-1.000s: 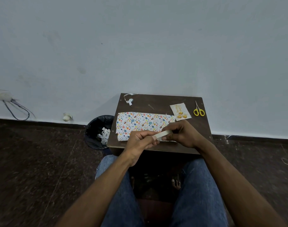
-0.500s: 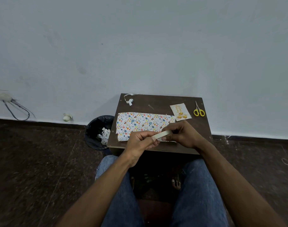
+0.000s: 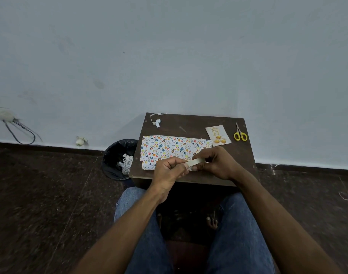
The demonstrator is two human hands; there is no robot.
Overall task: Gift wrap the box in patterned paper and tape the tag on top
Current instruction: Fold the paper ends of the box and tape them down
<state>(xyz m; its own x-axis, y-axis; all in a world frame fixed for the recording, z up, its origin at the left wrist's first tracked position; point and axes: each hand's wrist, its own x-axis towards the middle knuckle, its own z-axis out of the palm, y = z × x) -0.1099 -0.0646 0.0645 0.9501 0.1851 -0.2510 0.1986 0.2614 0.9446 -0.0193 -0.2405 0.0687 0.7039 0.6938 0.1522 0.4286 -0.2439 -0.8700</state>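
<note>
A sheet of patterned paper (image 3: 169,148) with coloured dots lies flat on the small dark wooden table (image 3: 242,155). Over its near right corner both hands meet on a pale roll of tape (image 3: 196,162). My right hand (image 3: 218,163) grips the roll, and my left hand (image 3: 169,173) pinches at its near end with curled fingers. A cream tag (image 3: 218,135) with gold writing and gold ornaments lies at the back right of the table. No box can be seen; my hands hide the paper's near right part.
Yellow-handled scissors (image 3: 240,134) lie at the table's back right, beside the tag. A scrap of tape (image 3: 157,120) sits at the back left corner. A black bin (image 3: 117,155) with paper scraps stands left of the table. My knees are under the table's near edge.
</note>
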